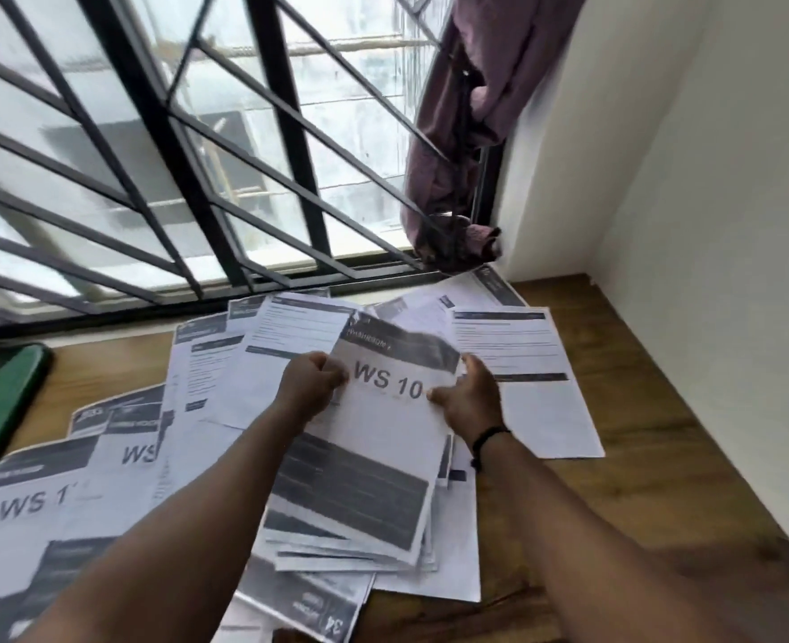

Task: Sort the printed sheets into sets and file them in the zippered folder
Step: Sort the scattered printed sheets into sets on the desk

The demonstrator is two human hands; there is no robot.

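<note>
Both hands have the "WS 10" cover sheet (385, 438), lifted over a ragged stack of printed sheets (355, 545) near the middle of the wooden tabletop (652, 457). The left hand (311, 385) has its fingers curled on the sheet's left edge; the right hand (469, 401) pinches the right edge with thumb on top. More loose sheets (513, 359) fan toward the far edge under the window grille (174, 146), and other cover pages (35, 498) lie toward the near left corner. A green object (0, 401) at the left edge may be the zippered folder; I can't be sure. The risk, as I see it: the stack below is skewed, so pages from different sets could get mixed, or slide if the sheet drags across them.
</note>
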